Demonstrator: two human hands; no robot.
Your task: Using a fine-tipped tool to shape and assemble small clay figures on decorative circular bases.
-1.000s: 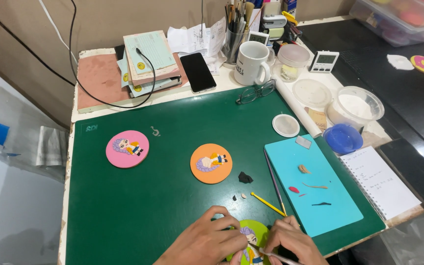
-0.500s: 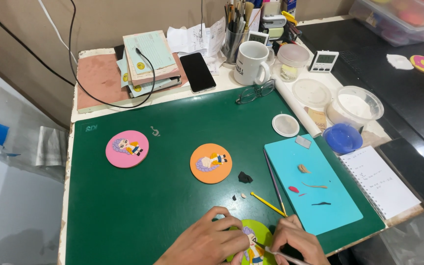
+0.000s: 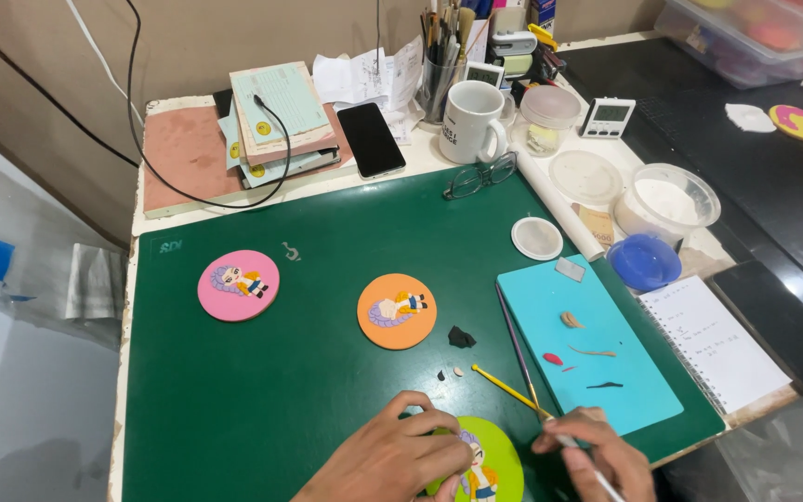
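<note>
My left hand [image 3: 392, 455] lies on the green cutting mat [image 3: 262, 390], fingers curled and pressing the lime-green disc [image 3: 494, 455] at the mat's near edge; a small clay figure [image 3: 476, 469] lies on that disc. My right hand [image 3: 597, 455] is closed round a thin tool [image 3: 592, 469], its tip at the disc's right side. A yellow stick [image 3: 504, 390] lies just above. Orange disc [image 3: 397, 311] and pink disc [image 3: 239, 285] lie farther up the mat

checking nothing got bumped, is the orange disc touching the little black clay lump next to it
Apart. The head view shows bare green mat between the orange disc and the black clay lump, which lies just off its lower right edge.
</note>
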